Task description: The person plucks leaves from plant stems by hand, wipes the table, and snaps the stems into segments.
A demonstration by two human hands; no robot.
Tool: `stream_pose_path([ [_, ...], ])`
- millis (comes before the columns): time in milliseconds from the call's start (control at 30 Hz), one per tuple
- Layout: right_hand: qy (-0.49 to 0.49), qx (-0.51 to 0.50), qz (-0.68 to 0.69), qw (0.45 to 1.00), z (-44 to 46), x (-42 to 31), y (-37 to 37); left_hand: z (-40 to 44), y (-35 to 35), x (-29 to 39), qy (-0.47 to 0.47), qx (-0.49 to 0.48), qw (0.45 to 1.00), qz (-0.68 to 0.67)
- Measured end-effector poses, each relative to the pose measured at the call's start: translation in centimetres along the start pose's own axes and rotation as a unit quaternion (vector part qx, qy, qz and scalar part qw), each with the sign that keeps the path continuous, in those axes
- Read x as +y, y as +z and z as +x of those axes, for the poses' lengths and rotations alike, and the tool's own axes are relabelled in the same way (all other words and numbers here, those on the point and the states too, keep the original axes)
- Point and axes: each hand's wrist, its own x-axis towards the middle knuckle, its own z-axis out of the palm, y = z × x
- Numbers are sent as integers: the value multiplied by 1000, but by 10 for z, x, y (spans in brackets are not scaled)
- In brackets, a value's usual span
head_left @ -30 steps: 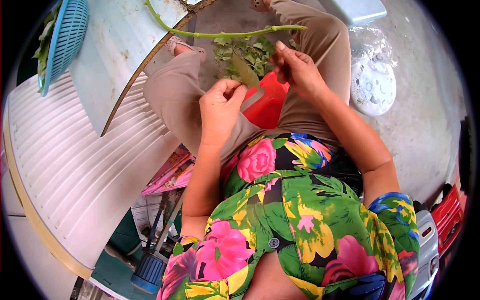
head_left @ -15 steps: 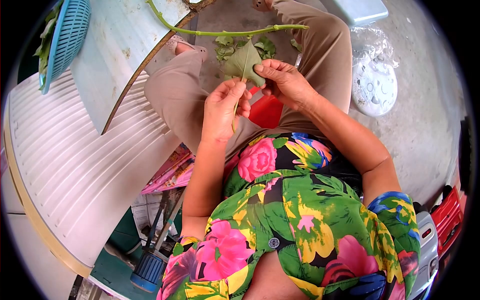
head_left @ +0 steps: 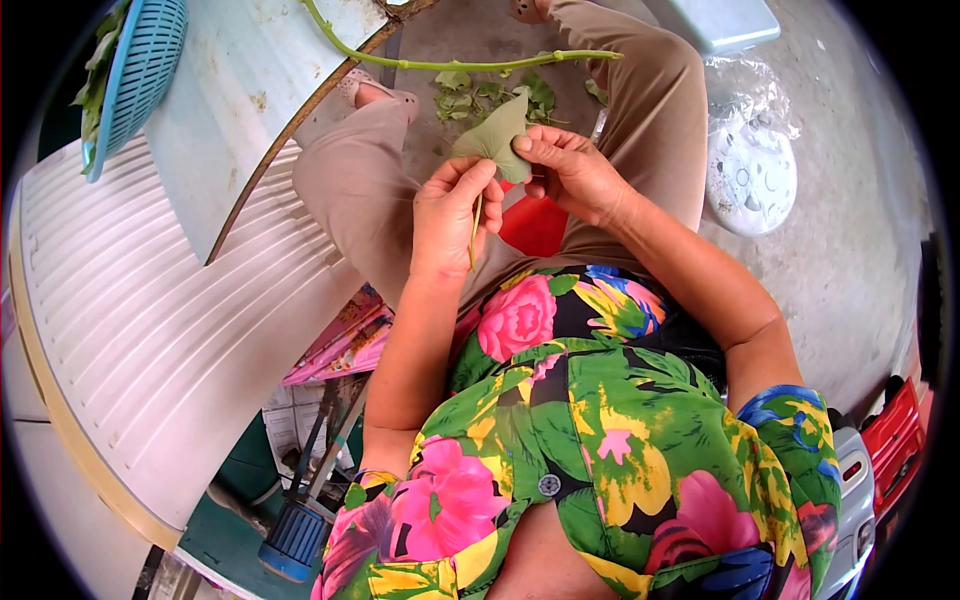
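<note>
A broad green leaf (head_left: pixel 494 138) is pinched between both hands over my lap. My left hand (head_left: pixel 452 213) grips it at the base, and its thin stalk (head_left: pixel 475 232) hangs down beside my palm. My right hand (head_left: pixel 572 172) holds the leaf's right edge between thumb and fingers. Beneath the hands, a red container (head_left: pixel 533 224) shows between my thighs. Beyond the hands a long green stem (head_left: pixel 465 67) extends from the board's edge toward my right knee. Several loose leaves (head_left: pixel 540 92) lie on the floor between my legs.
A blue basket (head_left: pixel 148 75) with leaves stands at the upper left by a worn board (head_left: pixel 250 95). Below it is a ribbed white surface (head_left: pixel 140 310). A round patterned white object (head_left: pixel 750 180) with clear plastic is on the floor at the right, near a pale blue container (head_left: pixel 715 22).
The right hand, apart from the leaf one second ago, came in and took hold of its edge. Since half a second ago the leaf has turned and partly folded.
</note>
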Motion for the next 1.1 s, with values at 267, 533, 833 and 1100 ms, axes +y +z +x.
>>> stream_pose_path([
  [267,-95,22,-158,983,5,-7,17,-4,6,-5,47,1,998,38],
  [533,-139,171,-77,972,29,-34,-12,0,-1,2,34,24,999,8],
  [833,-110,138,-90,980,27,-16,7,3,-3,0,2,1,1000,-21],
  [1100,-29,46,-199,978,11,-11,9,12,-1,4,-1,32,998,-45],
])
